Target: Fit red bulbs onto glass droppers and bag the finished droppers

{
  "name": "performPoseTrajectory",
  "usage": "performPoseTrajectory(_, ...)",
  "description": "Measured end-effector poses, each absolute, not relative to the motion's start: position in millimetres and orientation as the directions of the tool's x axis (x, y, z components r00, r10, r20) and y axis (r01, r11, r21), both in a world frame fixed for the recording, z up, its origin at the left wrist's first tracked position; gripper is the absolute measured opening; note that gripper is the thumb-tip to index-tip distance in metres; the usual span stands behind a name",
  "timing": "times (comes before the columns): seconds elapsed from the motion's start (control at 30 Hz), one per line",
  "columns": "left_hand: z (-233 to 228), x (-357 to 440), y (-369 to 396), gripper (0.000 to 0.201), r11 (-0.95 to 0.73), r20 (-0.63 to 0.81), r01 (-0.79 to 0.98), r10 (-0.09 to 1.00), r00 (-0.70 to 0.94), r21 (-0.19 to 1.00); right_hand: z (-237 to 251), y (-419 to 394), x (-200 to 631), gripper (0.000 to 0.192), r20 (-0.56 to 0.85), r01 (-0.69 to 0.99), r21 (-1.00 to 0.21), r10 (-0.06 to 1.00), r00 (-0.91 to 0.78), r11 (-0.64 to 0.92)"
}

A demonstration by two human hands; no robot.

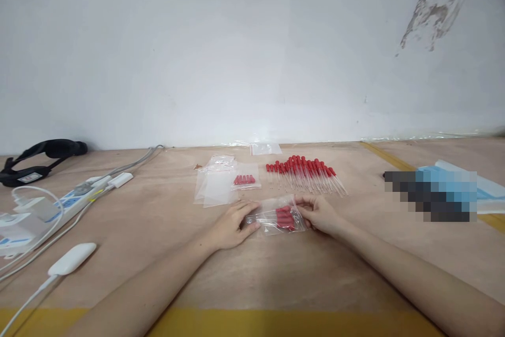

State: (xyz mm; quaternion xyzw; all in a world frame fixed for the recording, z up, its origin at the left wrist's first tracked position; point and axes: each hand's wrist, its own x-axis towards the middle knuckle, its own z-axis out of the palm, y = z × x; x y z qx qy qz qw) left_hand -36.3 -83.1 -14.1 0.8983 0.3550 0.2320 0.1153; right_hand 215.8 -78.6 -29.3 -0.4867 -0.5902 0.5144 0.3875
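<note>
Both hands rest on a small clear bag (276, 217) that lies flat on the desk (165, 232), right in front of the person. The left hand (232, 227) presses down on the bag's left end, fingers together and flat, thumb against the plastic. The right hand (317, 213) has its grip pinched on the bag's right edge, fingertips curled over it. Inside sit a few droppers with red bulbs (284, 217), bunched towards the right half.

The step looks like sealing or flattening the bag, so it would go best if the left hand keeps the plastic pinned while the right runs its pinch along the edge (whether the seal strip is on that side cannot be told from here). The droppers' thin tips are fragile, so pressure belongs on the empty plastic, not on the contents. Pushing trapped air out towards the opening first should help the bag lie flat.

Just behind, a row of loose droppers (305, 173) lies well within reach, with a filled bag (245, 179) and a stack of empty bags (215, 187) to its left. A power strip (74, 201) and white cables sit far off at the left
</note>
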Motion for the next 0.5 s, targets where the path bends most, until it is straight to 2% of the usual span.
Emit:
performPoseTrajectory(0.07,-14.3,-36.4,-82.9,0.044,-0.723,0.333,0.584,0.689,0.644,0.369,-26.9,-78.7,221.5,0.035,-0.091,0.248,-0.968,0.965,-0.247,-0.028)
performPoseTrajectory(0.13,-14.4,-36.4,-82.8,0.044,-0.727,0.329,0.581,0.685,0.650,0.366,-23.2,-73.6,227.9,0.033,-0.083,0.333,-0.943,0.977,-0.198,-0.012)
performPoseTrajectory(0.23,-15.1,-36.6,-82.2,0.041,-0.732,0.324,0.578,0.679,0.658,0.361,-13.1,-55.7,233.0,0.020,0.112,0.543,-0.827,0.989,-0.094,0.145)
performPoseTrajectory(0.3,-16.1,-36.8,-81.4,0.040,-0.731,0.317,0.582,0.681,0.660,0.357,-4.1,-39.8,229.9,0.013,0.261,0.725,-0.648,0.962,-0.074,0.232)
performPoseTrajectory(0.4,-17.6,-37.4,-80.3,0.039,-0.733,0.313,0.583,0.678,0.665,0.351,6.2,-15.2,215.1,0.014,0.301,0.900,-0.408,0.953,-0.029,0.156)
performPoseTrajectory(0.5,-18.4,-37.9,-80.0,0.040,-0.738,0.315,0.578,0.673,0.669,0.349,7.4,7.3,195.9,0.020,0.274,0.939,-0.343,0.960,0.060,0.040)
